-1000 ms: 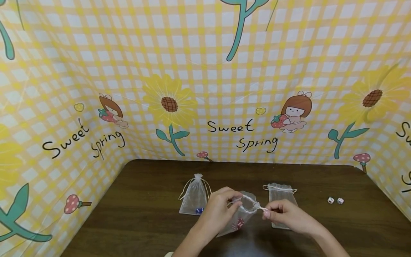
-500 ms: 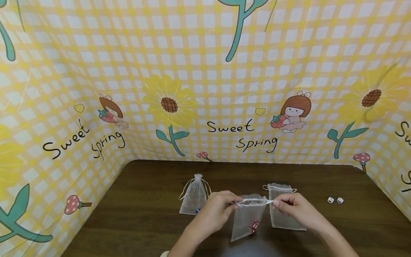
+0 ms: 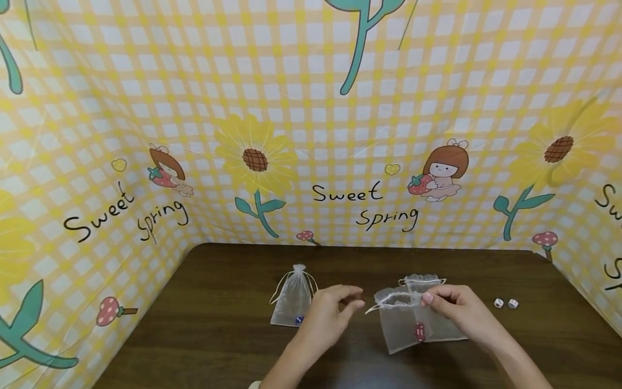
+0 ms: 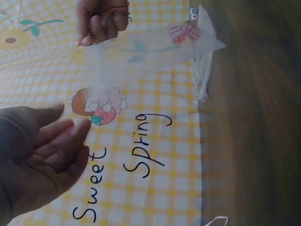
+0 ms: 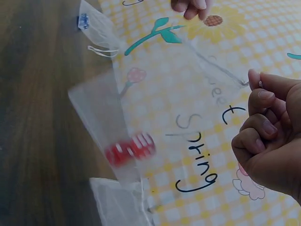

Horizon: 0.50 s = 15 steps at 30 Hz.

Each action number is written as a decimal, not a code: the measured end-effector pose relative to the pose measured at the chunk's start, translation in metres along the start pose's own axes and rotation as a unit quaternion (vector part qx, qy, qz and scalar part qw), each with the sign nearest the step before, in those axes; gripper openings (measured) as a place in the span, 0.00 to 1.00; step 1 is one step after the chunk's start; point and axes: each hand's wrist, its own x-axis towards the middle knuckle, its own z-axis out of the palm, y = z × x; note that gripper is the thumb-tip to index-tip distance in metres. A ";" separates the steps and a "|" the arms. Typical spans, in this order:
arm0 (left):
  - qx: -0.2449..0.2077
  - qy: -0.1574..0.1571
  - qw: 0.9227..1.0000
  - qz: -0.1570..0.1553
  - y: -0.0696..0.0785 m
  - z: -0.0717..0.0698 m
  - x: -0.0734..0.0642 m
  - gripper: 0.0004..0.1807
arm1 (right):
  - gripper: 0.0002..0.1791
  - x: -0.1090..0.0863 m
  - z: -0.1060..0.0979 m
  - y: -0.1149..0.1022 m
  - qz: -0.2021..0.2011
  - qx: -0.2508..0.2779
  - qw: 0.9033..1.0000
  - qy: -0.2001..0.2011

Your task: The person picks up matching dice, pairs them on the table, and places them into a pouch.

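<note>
I see the right hand (image 3: 457,310) pinching a sheer bag (image 3: 399,327), apparently by its rim (image 3: 396,295), 2 red dice (image 3: 420,332) inside; left hand (image 3: 332,309) fingers parted.

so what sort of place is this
Probably a makeshift tabletop booth: yellow-and-white checked cloth lines three sides of a dark brown wood-look table, and a sheer white drawstring bag is held above it.

bare forearms (image 3: 290,357), pale left cuff (image 3: 255,385)
</note>
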 end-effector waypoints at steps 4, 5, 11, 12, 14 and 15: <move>-0.015 -0.011 1.000 -0.015 -0.001 0.011 0.000 0.21 | 0.10 0.000 0.000 -0.002 -0.010 0.000 1.000 -0.004; -0.015 -0.002 1.000 -0.009 -0.001 0.013 0.000 0.19 | 0.10 0.001 0.001 -0.003 -0.011 0.005 1.000 -0.008; -0.047 0.053 0.997 0.005 0.001 0.018 0.000 0.08 | 0.10 0.002 0.004 -0.008 -0.033 0.023 0.999 -0.018; -0.054 0.055 0.997 0.005 0.001 0.018 0.000 0.08 | 0.11 0.002 0.005 -0.009 -0.035 0.021 0.999 -0.017; -0.059 0.063 0.996 0.011 0.001 0.016 0.001 0.08 | 0.12 0.002 0.005 -0.010 -0.034 0.016 0.999 -0.012; -0.062 0.068 0.996 0.015 0.000 0.016 0.001 0.08 | 0.12 0.002 0.005 -0.010 -0.032 0.013 0.999 -0.008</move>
